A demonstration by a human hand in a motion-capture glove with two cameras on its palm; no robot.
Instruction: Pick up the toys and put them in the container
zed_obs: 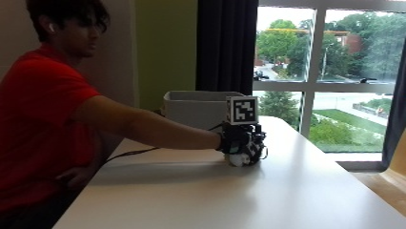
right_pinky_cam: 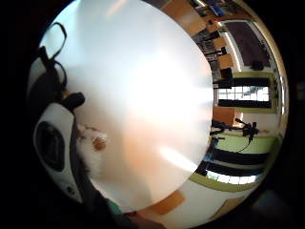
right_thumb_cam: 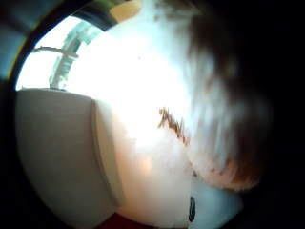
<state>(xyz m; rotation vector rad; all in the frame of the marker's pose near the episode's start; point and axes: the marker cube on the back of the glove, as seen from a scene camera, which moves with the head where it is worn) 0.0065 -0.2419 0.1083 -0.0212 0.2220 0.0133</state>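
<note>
My gloved right hand (zed_obs: 243, 141) is down on the white table (zed_obs: 254, 200), just in front of the grey container (zed_obs: 193, 109). Its fingers curl over a small white and brown furry toy (zed_obs: 236, 161), which shows only as a pale lump under the glove. That fur (right_thumb_cam: 214, 119) fills much of the thumb side palm view, with the container's grey wall (right_thumb_cam: 57, 152) close beside it. A tuft of the toy (right_pinky_cam: 93, 148) also shows in the little finger side palm view, lying on the table (right_pinky_cam: 143, 71). What the container holds is hidden.
The person in a red shirt sits at the table's left end, arm stretched across it. A large window (zed_obs: 329, 71) runs behind the table, with a dark curtain (zed_obs: 225, 47) behind the container. The tabletop stretches bare toward the near edge.
</note>
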